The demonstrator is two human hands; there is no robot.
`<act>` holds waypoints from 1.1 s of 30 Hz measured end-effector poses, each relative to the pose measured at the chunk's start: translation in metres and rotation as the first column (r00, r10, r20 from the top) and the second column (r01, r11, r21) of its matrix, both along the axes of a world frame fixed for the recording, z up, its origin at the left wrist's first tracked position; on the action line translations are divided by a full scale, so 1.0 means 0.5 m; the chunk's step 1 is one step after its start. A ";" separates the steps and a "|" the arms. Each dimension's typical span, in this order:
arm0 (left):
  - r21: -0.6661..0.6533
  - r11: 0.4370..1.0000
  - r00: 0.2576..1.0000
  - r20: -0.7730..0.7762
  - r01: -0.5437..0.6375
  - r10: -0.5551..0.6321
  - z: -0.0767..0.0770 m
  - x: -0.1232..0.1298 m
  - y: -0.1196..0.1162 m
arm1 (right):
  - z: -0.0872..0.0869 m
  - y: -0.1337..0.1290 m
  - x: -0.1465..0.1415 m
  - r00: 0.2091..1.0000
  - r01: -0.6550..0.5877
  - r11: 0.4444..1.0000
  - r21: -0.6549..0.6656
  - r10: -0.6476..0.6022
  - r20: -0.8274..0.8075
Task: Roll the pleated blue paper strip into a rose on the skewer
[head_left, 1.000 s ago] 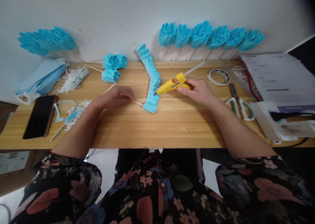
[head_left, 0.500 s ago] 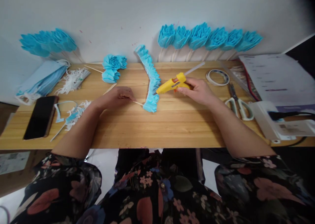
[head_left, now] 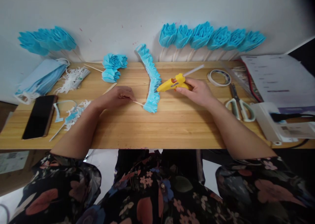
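Observation:
My left hand (head_left: pixel 121 96) is closed around a thin wooden stick (head_left: pixel 138 103) left of the middle of the table. The stick's right end meets the lower end of a long, pleated light-blue strip (head_left: pixel 153 76), which lies curved on the wood and runs up toward the wall. In my right hand (head_left: pixel 197 90) is a yellow glue gun (head_left: pixel 172 83) with a clear glue stick (head_left: pixel 194 70) poking out of its back. Its nozzle points left, at the lower part of the strip; whether it touches I cannot tell.
Finished blue flowers on sticks (head_left: pixel 199 35) lean on the wall. Smaller blue flowers (head_left: pixel 111 68) lie behind my left hand. At left are blue face masks (head_left: pixel 41 79), white cords (head_left: pixel 73 79) and a phone (head_left: pixel 39 117). Tape (head_left: pixel 219 78), scissors (head_left: pixel 238 104) and a power strip (head_left: pixel 268 122) are right.
The glue gun's nozzle has shifted slightly up along the strip. My left hand keeps its hold on the stick, and the camera view has moved a little.

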State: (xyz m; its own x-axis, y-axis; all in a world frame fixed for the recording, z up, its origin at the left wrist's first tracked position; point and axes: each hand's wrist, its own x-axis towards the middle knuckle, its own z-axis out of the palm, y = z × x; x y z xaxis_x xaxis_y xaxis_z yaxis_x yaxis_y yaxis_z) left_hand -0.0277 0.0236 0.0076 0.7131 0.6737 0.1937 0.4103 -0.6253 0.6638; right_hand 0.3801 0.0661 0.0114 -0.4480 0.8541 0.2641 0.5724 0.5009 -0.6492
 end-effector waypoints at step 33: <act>-0.016 1.000 1.000 -0.016 0.019 -0.019 -0.004 -0.010 0.002 | -0.004 0.001 0.001 0.997 -0.031 0.999 0.019 0.029 0.074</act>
State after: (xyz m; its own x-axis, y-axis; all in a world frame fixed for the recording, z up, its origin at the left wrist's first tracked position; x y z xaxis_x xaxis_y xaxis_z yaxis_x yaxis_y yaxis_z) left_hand -0.0325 0.0248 0.0057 0.7287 0.6629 0.1718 0.4092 -0.6226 0.6670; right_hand 0.3807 0.0667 0.0095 -0.4920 0.8350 0.2466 0.6026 0.5310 -0.5957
